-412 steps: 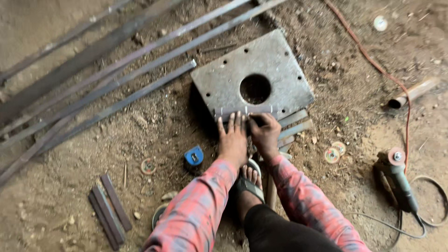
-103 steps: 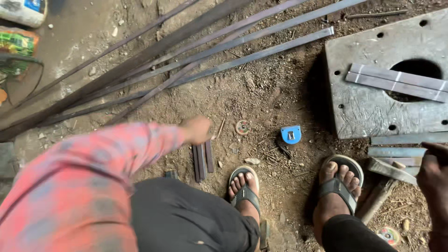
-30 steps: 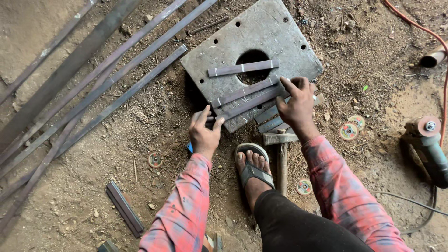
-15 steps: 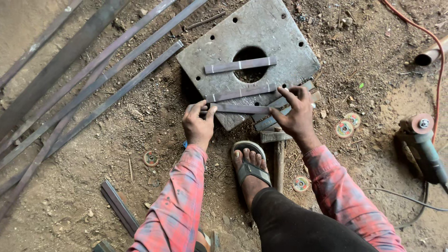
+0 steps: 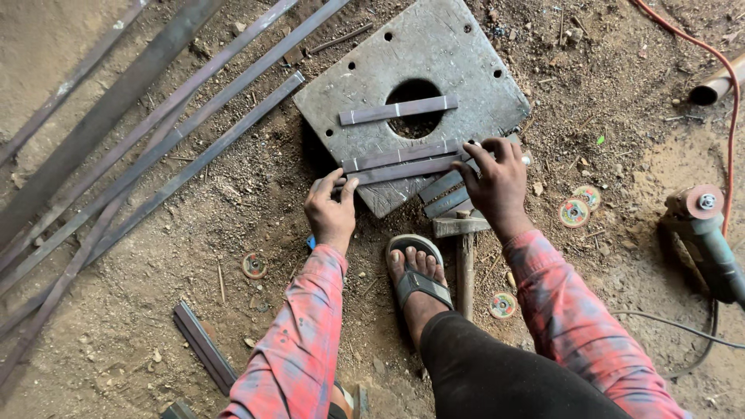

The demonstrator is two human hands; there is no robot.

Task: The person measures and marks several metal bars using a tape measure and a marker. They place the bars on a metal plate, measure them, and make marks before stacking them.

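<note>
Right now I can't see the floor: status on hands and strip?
Left hand and right hand gripping flat steel strip by its ends. Strip lies on steel plate. Hammer beside foot.

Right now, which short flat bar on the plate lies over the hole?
The top bar: it spans the round hole in the plate, alone and untouched. The other bars lie lower, near the plate's edge, held at their ends by the left hand and right hand.

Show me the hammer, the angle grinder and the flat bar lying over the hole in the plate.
hammer point(image 5: 464, 256), head view, on its wooden handle.
angle grinder point(image 5: 714, 248), head view, on its body.
flat bar point(image 5: 397, 110), head view, mid-length.
</note>
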